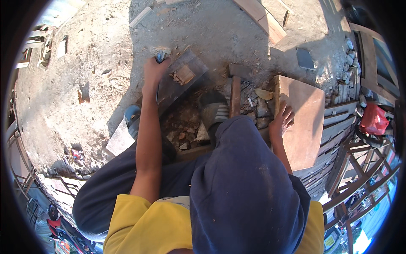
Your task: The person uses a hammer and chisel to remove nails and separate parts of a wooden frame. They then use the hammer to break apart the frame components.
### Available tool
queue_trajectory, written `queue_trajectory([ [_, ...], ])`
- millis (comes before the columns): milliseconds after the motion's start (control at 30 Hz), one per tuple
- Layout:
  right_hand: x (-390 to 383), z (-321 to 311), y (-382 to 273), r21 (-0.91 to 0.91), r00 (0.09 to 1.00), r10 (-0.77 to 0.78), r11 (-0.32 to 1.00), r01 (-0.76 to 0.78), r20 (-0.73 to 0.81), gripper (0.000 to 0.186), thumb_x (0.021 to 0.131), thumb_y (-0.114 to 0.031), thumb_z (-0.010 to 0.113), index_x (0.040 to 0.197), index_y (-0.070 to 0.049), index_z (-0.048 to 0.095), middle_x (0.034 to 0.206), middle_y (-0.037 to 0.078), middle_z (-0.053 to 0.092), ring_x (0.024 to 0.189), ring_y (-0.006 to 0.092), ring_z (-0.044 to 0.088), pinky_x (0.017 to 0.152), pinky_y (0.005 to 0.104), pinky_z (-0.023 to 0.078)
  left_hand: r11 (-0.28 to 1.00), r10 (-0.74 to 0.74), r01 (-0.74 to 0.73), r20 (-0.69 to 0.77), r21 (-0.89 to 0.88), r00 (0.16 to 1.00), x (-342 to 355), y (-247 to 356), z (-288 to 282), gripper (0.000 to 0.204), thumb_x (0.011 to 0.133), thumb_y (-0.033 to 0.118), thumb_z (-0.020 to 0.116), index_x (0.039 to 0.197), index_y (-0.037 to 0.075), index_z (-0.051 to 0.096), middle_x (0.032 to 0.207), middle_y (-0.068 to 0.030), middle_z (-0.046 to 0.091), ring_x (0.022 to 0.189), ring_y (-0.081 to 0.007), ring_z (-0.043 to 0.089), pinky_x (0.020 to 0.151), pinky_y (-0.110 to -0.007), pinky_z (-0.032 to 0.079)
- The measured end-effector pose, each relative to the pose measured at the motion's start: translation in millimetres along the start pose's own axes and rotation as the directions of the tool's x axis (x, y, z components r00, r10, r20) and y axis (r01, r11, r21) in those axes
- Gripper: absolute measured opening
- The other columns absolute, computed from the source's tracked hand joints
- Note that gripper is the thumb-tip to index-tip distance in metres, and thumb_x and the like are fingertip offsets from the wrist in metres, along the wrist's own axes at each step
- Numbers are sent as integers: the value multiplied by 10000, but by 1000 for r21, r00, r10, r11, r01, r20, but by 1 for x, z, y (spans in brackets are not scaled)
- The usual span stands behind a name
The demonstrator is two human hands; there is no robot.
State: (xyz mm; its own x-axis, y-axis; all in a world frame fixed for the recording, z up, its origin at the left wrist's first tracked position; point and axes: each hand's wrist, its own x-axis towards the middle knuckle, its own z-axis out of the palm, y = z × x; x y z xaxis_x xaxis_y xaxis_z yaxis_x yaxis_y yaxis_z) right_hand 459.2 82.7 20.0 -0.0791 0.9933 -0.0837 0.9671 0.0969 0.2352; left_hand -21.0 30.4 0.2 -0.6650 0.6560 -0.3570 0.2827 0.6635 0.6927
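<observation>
- i read the step as steadying the flat reddish-brown wooden panel [302, 127], off to the right.
- right hand [282, 121]: fingers half bent at panel's left edge; i can't tell if it's clamped.
- left hand [156, 70]: curled round a small blue object [161, 56].
- next move: i'd want firmer right-hand purchase before shifting the panel.

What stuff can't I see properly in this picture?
All in the head view:
Blue object: mostly covered by the left hand, so I can't tell what it is.
Hammer: its handle's end disappears behind the raised knee.
Red bag: its sides hide whatever might be inside.
Red motorbike: too small for details.
</observation>
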Motion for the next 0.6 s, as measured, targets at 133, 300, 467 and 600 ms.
queue_trajectory([
  [133, 7, -59, 9, 79, 995, 0, 997, -8, 101, 948, 686, 39, 579, 1499, -172, 140, 1501, 219, 194, 1358, 449, 219, 1016, 640, 261, 1000, 26, -26, -12, 0, 1000, -1, -8, 11, 393, 764, 356, 672, 808, -32, 639, 626, -94, 603, 515, -164, 581, 479, -330, 450],
  [300, 56, -178, 119, 474, 971, -212, 870, 135, 112, 947, 658, -6, 605, 1493, -88, 166, 1422, 219, 365, 1319, 342, 371, 1067, 398, 340, 996, 29, -24, 64, -82, 998, -6, 5, 24, 403, 771, 356, 659, 841, -40, 650, 689, -124, 641, 586, -180, 623, 551, -336, 488],
  [467, 96, -350, 200, 780, 960, -233, 625, 27, 154, 1001, 601, -235, 716, 1453, 7, 250, 1360, 124, 440, 1208, 242, 473, 1029, 326, 356, 996, 36, -18, 210, -85, 977, 1, 7, 36, 459, 767, 341, 651, 912, -93, 634, 755, -257, 653, 670, -327, 682, 605, -406, 520],
  [600, 121, -426, 139, 852, 948, -315, 506, 134, 39, 957, 631, -207, 709, 1440, 28, 255, 1245, 124, 515, 1086, 199, 536, 926, 307, 425, 996, 15, -37, 261, 82, 965, -1, 5, 31, 434, 748, 342, 660, 889, -68, 659, 816, -261, 663, 781, -365, 675, 717, -447, 523],
])
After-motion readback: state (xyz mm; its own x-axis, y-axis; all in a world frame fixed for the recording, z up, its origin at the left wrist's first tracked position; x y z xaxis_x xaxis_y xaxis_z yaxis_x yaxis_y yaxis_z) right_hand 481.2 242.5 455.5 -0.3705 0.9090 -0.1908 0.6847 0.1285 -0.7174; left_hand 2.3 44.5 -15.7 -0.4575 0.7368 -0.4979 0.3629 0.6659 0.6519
